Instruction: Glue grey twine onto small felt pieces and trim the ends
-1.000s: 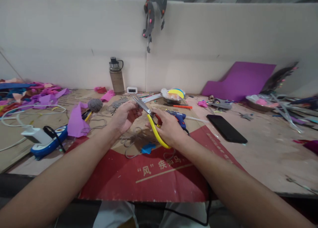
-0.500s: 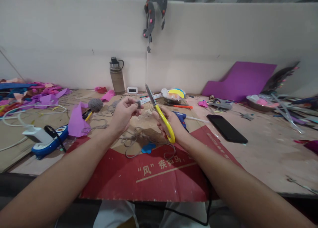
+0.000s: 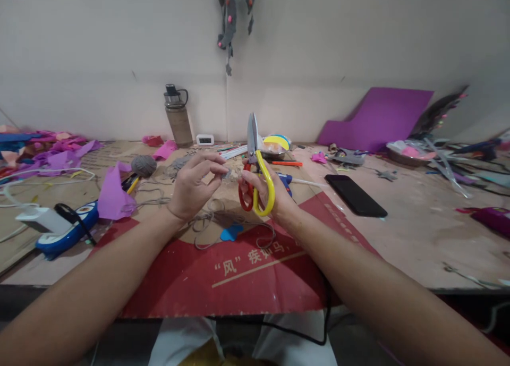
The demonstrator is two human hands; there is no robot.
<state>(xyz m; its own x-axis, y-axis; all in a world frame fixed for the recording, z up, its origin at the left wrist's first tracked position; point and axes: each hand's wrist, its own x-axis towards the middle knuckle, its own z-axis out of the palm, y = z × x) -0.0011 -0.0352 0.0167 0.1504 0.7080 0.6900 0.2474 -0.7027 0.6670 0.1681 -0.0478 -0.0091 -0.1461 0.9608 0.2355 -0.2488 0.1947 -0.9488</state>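
Note:
My right hand holds scissors with one red and one yellow handle; the blades point up and look closed. To its left, my left hand is raised above the cardboard, thumb and forefinger pinched on a small grey piece. Loose grey yarn lies tangled below both hands. Beside the yarn is a blue cut-out shape, on the red-printed cardboard.
A ball of yarn, purple felt and a power strip lie left. At the back stand a bottle and small clock. A phone and purple sheet are on the right, a glue gun behind my right hand.
The scissors have turned more upright, and both handles now show. My left hand's other fingers have spread out. The whole view has shifted slightly.

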